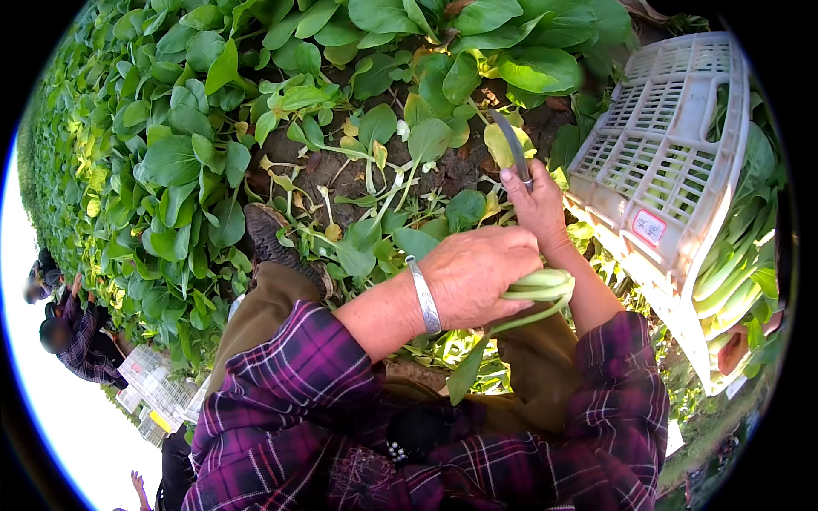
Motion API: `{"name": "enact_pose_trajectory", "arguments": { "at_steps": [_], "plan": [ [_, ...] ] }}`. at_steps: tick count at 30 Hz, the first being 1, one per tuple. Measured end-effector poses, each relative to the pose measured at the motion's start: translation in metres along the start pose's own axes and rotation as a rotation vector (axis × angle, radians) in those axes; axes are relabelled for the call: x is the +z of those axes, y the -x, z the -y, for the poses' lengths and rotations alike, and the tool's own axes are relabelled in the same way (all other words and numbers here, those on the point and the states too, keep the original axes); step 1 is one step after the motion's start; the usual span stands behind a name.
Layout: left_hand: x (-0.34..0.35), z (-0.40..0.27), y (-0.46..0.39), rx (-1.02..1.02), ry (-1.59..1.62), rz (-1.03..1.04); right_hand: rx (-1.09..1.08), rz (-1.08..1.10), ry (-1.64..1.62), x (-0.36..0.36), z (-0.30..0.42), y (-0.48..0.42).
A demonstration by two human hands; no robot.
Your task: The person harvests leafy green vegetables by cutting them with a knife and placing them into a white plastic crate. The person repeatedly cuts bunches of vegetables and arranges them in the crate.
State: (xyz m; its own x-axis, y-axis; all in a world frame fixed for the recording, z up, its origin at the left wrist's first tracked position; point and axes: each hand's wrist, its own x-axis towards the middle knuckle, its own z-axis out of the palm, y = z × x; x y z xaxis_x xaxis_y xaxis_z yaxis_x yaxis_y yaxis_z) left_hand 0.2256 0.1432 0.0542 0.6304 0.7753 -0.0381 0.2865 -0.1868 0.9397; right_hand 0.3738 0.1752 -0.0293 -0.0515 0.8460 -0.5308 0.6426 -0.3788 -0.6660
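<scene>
My left hand point(479, 274), with a silver bangle at the wrist, is closed around a bok choy plant point(542, 287). Its pale green base sticks out to the right of my fingers. One loose outer leaf dangles below, and the hand hides most of the rest. Just beyond, my right hand point(540, 207) grips a knife with a curved, narrow blade point(511, 144) that points away from me. The handle is mostly hidden in the palm. My two hands overlap in the view; whether they touch, I cannot tell.
A white plastic crate point(671, 128) holding bok choy point(735, 274) stands at the right. Dense leafy plants point(185, 147) grow to the left and ahead. Cut leaves litter the soil point(339, 179) by my shoe point(281, 246). Other people point(83, 338) and more crates point(150, 377) are at far left.
</scene>
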Motion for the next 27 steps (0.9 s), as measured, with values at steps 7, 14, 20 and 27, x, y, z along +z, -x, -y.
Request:
{"name": "enact_pose_trajectory", "arguments": {
  "at_steps": [7, 14, 20, 27],
  "plan": [
    [-0.036, 0.03, -0.102, -0.346, -0.618, 0.289, -0.08, -0.281, -0.402, -0.013, -0.03, -0.049],
    [-0.072, 0.096, -0.142, -0.557, -0.889, 0.096, -0.068, -0.319, -0.246, 0.005, -0.03, -0.101],
    [-0.091, 0.148, -0.104, -0.694, -1.117, 0.215, -0.048, -0.341, -0.215, 0.005, -0.022, -0.096],
    [-0.09, 0.123, -0.065, -0.669, -0.721, -0.105, -0.034, -0.236, -0.173, 0.025, -0.028, -0.113]
  ]
}}
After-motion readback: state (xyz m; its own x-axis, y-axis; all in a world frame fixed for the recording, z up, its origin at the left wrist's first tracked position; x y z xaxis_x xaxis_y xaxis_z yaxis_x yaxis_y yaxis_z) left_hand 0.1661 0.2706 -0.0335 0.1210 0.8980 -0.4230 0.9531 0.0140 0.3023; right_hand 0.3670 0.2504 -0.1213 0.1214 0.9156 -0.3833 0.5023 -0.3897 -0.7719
